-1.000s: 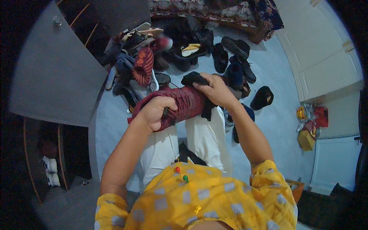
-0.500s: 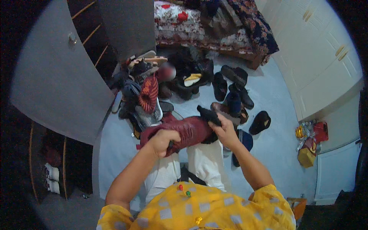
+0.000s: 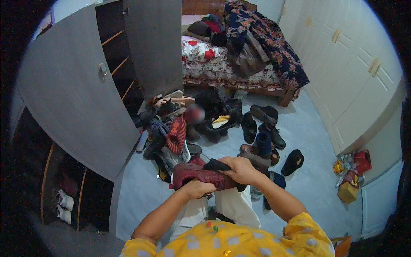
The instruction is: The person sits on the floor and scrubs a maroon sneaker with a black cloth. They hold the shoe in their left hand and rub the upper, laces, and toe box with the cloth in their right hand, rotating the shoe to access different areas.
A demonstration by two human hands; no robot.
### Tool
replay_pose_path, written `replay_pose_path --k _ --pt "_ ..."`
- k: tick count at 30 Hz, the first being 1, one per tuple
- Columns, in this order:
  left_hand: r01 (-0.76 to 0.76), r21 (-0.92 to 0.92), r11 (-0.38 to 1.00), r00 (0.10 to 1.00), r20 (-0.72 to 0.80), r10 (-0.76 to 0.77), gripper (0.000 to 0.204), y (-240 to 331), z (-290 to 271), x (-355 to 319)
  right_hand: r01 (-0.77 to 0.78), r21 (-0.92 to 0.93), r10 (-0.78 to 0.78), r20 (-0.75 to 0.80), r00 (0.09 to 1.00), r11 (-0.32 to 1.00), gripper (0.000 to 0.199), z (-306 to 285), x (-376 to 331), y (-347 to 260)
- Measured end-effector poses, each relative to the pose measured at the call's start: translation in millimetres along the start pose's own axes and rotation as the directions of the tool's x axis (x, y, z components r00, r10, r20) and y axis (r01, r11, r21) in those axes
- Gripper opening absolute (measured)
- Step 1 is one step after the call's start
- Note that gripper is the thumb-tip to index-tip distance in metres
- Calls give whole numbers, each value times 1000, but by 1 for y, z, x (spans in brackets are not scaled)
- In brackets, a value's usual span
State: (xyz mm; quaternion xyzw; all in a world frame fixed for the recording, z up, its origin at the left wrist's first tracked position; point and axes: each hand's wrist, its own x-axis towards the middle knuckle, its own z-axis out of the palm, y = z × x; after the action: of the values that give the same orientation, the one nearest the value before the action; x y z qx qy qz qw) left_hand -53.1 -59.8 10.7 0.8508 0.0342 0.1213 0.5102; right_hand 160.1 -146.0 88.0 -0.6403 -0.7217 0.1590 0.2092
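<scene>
Lt-blue floor [image 3: 310, 192] betw. wht panelled wardrobe [image 3: 321, 60] on R & gray cabinet door [image 3: 64, 94], swung open, on L. Bed [image 3: 203, 70] w/ floral cover at back. Mixed shoe pile [image 3: 175, 135] on floor nr door. Wht trousers [image 3: 233, 207] below hands. Maroon lace-up shoe [image 3: 187, 172] held approx. horiz. just above trousers. L hand [image 3: 198, 188]: grip closed rd shoe's near side. R hand [image 3: 242, 170]: grip closed on blk cloth [image 3: 216, 164], partly hidden, touching shoe's upper; tightness can't tell.

On my feed I see a maroon lace-up shoe [image 3: 188, 173] in probably semi-gloss leather, matt black cloth [image 3: 215, 165], a smooth grey cabinet door [image 3: 68, 98] and shiny metal knob [image 3: 102, 69].
</scene>
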Motion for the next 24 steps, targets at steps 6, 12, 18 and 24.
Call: replay_pose_path --k 6,12,18,24 --pt "119 -48 992 991 -58 -121 16 4 12 -4 9 51 -19 190 982 999 31 -9 22 -13" --pt "-132 151 980 985 -86 147 14 -21 14 -8 -31 71 26 77 997 997 29 -14 -18 -3" --pt "219 -124 968 975 5 -220 13 -2 13 -6 -79 304 101 -56 993 949 29 -21 -50 10" --pt "393 -645 655 882 62 -467 15 39 10 0 -35 223 44 -38 998 974 31 -28 -54 8"
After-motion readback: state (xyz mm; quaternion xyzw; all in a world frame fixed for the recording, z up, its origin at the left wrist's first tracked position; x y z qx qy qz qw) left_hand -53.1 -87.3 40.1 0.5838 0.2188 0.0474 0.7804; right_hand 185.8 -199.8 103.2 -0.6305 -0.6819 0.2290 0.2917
